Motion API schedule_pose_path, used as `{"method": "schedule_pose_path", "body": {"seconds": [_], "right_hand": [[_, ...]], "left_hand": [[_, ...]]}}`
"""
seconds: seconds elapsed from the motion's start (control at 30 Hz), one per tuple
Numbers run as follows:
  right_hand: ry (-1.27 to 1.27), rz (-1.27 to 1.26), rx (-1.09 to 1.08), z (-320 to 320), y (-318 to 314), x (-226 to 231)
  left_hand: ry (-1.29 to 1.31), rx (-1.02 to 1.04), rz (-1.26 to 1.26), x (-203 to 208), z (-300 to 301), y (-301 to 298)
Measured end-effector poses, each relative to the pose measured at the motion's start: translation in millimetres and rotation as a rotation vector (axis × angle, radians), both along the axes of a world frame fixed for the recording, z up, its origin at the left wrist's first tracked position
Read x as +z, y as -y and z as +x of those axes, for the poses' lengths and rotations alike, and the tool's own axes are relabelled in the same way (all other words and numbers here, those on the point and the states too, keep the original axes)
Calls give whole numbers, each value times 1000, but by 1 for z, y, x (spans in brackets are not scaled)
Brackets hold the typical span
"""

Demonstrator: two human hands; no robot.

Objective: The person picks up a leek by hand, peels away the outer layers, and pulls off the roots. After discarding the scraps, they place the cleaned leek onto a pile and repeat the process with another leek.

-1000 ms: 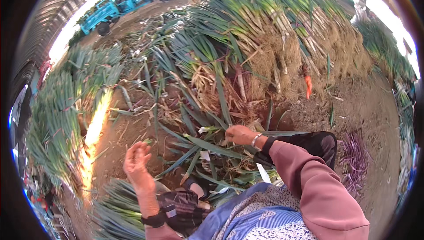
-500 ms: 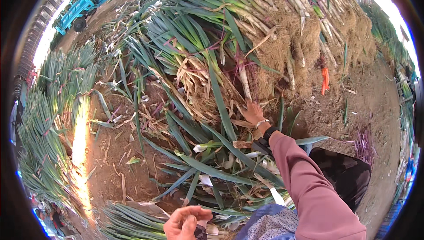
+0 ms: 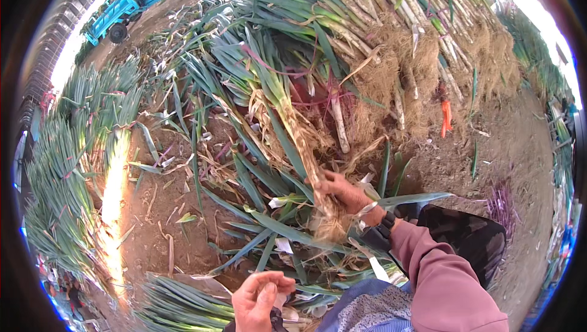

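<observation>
- Several leek bundles (image 3: 76, 167) lie at my far left, bright light striking their pale ends.
- Low down, a green bundle (image 3: 183, 307) lies just left of my left hand (image 3: 260, 301), which is half open, fingers loosely curled.
- The leek (image 3: 298, 136) slants up and leftward from my right hand (image 3: 347, 196), its shaggy roots (image 3: 330, 225) just below my fingers.
- That hand is closed around it near the root end.
- Farther right: an orange strip (image 3: 446, 118), then purple strands (image 3: 502, 206).

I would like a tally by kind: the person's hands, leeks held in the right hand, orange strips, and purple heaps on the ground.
Left hand and right hand: 2
Held leek: 1
Orange strip: 1
Purple heap: 1
Total: 5
</observation>
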State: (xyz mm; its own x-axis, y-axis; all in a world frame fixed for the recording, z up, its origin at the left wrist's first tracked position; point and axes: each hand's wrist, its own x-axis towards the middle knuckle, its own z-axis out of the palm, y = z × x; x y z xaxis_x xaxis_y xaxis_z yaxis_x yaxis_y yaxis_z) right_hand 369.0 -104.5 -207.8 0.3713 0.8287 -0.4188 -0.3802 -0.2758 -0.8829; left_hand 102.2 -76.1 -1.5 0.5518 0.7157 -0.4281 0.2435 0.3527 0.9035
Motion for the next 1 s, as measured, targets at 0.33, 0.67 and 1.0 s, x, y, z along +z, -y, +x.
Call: {"method": "schedule_pose_path", "body": {"seconds": [0.33, 0.67, 1.0], "right_hand": [[-6, 251, -28, -102, 20, 64], [1373, -376, 130, 2, 52, 55], [-93, 113, 82, -85, 64, 53]], "left_hand": [[134, 94, -395, -96, 42, -3], [293, 159, -325, -70, -8, -20], [17, -530, 35, -78, 26, 32]]}}
